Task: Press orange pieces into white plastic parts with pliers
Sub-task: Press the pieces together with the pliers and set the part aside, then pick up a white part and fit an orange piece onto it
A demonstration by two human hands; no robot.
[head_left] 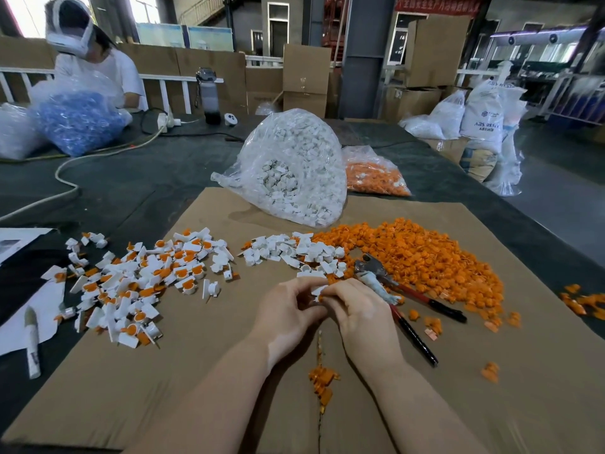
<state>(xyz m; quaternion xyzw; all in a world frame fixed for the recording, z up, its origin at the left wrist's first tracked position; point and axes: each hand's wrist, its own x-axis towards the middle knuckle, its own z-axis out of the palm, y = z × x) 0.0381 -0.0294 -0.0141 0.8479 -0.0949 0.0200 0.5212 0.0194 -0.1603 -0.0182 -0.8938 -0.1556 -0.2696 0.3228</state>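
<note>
Head view showed my left hand (288, 309) and right hand (355, 308) pinching one white plastic part (319, 290) over the cardboard (196, 371); I needed its orange piece (321, 298) seated squarely before reaching for the pliers (393, 290) beside me.

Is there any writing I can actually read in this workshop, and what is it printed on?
"ABS RESIN": on the white sack standing at the right; the smaller print and logo above and below it are too blurred to read.
Red banner at the top: white characters, too blurred to read.
Cardboard box behind the table: small marks, unreadable.
Marker pen at the left: label unreadable.
</note>
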